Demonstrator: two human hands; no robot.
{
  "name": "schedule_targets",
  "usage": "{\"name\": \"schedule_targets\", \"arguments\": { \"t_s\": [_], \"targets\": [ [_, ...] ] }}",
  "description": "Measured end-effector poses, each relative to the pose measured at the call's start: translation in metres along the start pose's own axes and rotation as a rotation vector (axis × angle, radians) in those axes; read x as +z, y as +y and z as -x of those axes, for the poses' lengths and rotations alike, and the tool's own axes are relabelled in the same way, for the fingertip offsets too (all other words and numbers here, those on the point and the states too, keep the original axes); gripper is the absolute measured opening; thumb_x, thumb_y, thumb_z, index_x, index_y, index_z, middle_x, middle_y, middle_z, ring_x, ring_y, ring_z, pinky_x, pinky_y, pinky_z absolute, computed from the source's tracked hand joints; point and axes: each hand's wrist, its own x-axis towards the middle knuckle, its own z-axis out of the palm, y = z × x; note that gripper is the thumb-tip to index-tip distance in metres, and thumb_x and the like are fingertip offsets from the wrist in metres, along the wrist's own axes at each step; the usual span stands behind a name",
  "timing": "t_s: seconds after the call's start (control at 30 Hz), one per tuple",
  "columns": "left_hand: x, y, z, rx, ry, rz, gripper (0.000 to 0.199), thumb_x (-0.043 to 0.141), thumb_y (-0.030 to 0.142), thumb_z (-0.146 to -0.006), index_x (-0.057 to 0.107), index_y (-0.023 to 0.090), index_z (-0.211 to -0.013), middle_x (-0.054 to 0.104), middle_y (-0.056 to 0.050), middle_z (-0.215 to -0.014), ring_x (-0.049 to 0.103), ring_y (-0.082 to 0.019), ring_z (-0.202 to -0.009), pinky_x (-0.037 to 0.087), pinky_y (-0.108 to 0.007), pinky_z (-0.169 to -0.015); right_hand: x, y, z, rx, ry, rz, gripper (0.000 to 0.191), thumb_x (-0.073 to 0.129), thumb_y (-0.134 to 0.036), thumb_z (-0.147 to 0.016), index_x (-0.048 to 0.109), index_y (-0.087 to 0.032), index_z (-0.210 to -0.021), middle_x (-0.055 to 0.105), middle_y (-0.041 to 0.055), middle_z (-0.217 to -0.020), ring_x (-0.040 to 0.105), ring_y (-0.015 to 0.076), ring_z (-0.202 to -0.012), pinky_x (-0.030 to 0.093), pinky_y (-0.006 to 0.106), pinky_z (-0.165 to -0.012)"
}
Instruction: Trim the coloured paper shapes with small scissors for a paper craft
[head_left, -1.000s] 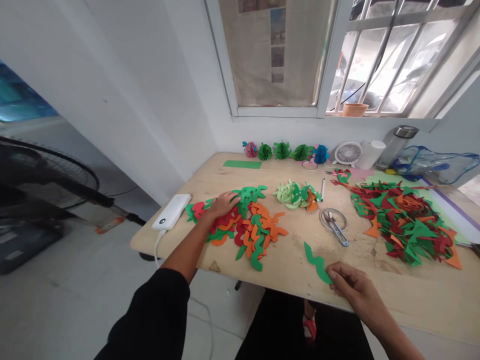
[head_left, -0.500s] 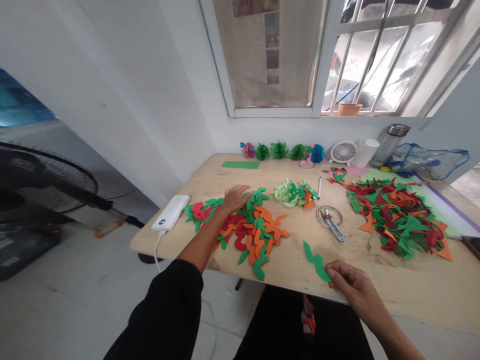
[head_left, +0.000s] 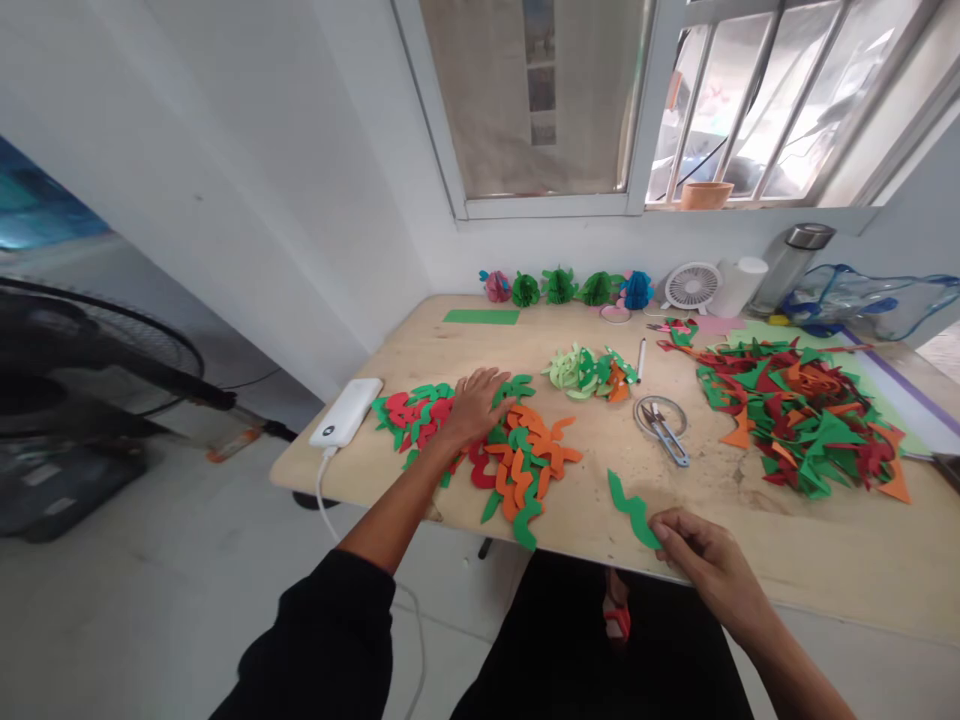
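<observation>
From the head camera, I am looking down on a bench [head_left: 424, 345] with two bare hands over it. The right hand [head_left: 691, 545] is pinching the lower end of a wavy green strip [head_left: 631, 508] between thumb and fingers. That strip is sitting near the front edge of the bench, its free end pointing away to the left; I am not able to tell whether it is touching the wood. The left hand [head_left: 471, 408] is lying palm down over a heap of wavy paper pieces [head_left: 529, 452], red, green and orange, its fingers stretched out, loosely spread and holding nothing that I am seeing.

I am judging the step in hand as handling one cut piece singly on the right while the left is tending the heap. To my mind the next move is calling for a light pinch that is not creasing the paper, and for the left hand to be lifting cleanly without dragging pieces along.

Beyond the right hand, snips [head_left: 666, 435] are lying across a grey ring [head_left: 681, 408], and a pile of jagged scraps [head_left: 817, 425] is spreading farther right, well apart from the heap.
</observation>
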Motion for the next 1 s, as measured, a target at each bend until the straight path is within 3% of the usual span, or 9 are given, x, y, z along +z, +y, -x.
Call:
{"name": "schedule_targets", "arguments": {
  "t_s": [0.1, 0.23, 0.33, 0.47, 0.63, 0.8, 0.9, 1.0],
  "targets": [
    [-0.005, 0.030, 0.037, 0.221, 0.008, 0.023, 0.061, 0.039, 0.057, -0.083, 0.039, 0.027, -0.136, 0.041, -0.008, -0.142, 0.028, -0.030, -0.133, 0.017, -0.050, -0.109, -0.001, -0.003, 0.001, 0.022, 0.008, -0.015, 0.036, 0.050, -0.049, -0.082, 0.063, -0.017, -0.073, 0.057, 0.0012, -0.065, 0.052, 0.0136, -0.062, 0.043, 0.022, -0.057],
    [0.007, 0.062, 0.087, 0.559, -0.121, 0.046, 0.072, 0.046, 0.066, -0.075, 0.039, 0.029, -0.137, 0.037, -0.009, -0.145, 0.027, -0.034, -0.134, 0.015, -0.053, -0.109, -0.002, -0.006, 0.002, 0.025, 0.018, -0.034, 0.038, 0.051, -0.053, -0.080, 0.062, -0.018, -0.071, 0.056, 0.0018, -0.064, 0.053, 0.0144, -0.062, 0.045, 0.023, -0.057],
    [0.023, 0.065, 0.105, 0.664, -0.136, 0.026, 0.067, 0.044, 0.064, -0.078, 0.040, 0.030, -0.136, 0.038, -0.010, -0.144, 0.022, -0.034, -0.136, 0.007, -0.057, -0.108, -0.002, -0.006, 0.003, 0.025, 0.012, -0.034, 0.038, 0.051, -0.053, -0.080, 0.062, -0.018, -0.071, 0.058, 0.0033, -0.067, 0.054, 0.0153, -0.064, 0.046, 0.023, -0.057],
    [0.036, 0.056, 0.102, 0.712, -0.159, 0.007, 0.068, 0.042, 0.064, -0.079, 0.039, 0.028, -0.136, 0.037, -0.011, -0.144, 0.022, -0.033, -0.137, 0.007, -0.054, -0.110, 0.000, -0.006, 0.005, 0.014, 0.021, -0.053, 0.038, 0.052, -0.053, -0.080, 0.062, -0.018, -0.070, 0.059, 0.0040, -0.068, 0.054, 0.0156, -0.064, 0.048, 0.024, -0.059],
    [0.042, 0.049, 0.076, 0.675, -0.135, 0.016, 0.061, 0.040, 0.057, -0.084, 0.037, 0.029, -0.138, 0.035, -0.009, -0.146, 0.025, -0.029, -0.136, 0.018, -0.046, -0.109, 0.001, -0.009, 0.008, 0.017, 0.032, -0.072, 0.037, 0.053, -0.052, -0.080, 0.062, -0.018, -0.070, 0.057, 0.0026, -0.067, 0.053, 0.0142, -0.063, 0.047, 0.023, -0.058],
    [0.046, 0.044, 0.046, 0.366, 0.039, 0.043, 0.050, 0.038, 0.041, -0.089, 0.039, 0.026, -0.136, 0.040, -0.009, -0.143, 0.031, -0.029, -0.134, 0.016, -0.048, -0.110, -0.001, -0.009, 0.009, 0.010, 0.019, -0.060, 0.037, 0.052, -0.051, -0.081, 0.061, -0.017, -0.072, 0.057, 0.0021, -0.066, 0.053, 0.0142, -0.063, 0.045, 0.023, -0.058],
    [0.040, 0.051, 0.042, 0.261, 0.077, 0.115, 0.049, 0.044, 0.037, -0.086, 0.043, 0.025, -0.134, 0.045, -0.008, -0.139, 0.030, -0.029, -0.134, 0.014, -0.050, -0.111, -0.001, -0.007, 0.008, 0.024, 0.034, -0.044, 0.038, 0.051, -0.053, -0.081, 0.062, -0.017, -0.074, 0.057, 0.0023, -0.065, 0.053, 0.0143, -0.062, 0.043, 0.024, -0.056],
    [0.031, 0.071, 0.048, 0.200, 0.150, 0.279, 0.041, 0.046, 0.033, -0.085, 0.054, 0.023, -0.124, 0.053, -0.009, -0.131, 0.039, -0.029, -0.128, 0.016, -0.052, -0.110, -0.001, -0.009, 0.005, 0.043, 0.069, -0.067, 0.040, 0.051, -0.055, -0.080, 0.063, -0.017, -0.078, 0.058, 0.0026, -0.064, 0.054, 0.0150, -0.061, 0.043, 0.024, -0.054]
  ]
}}
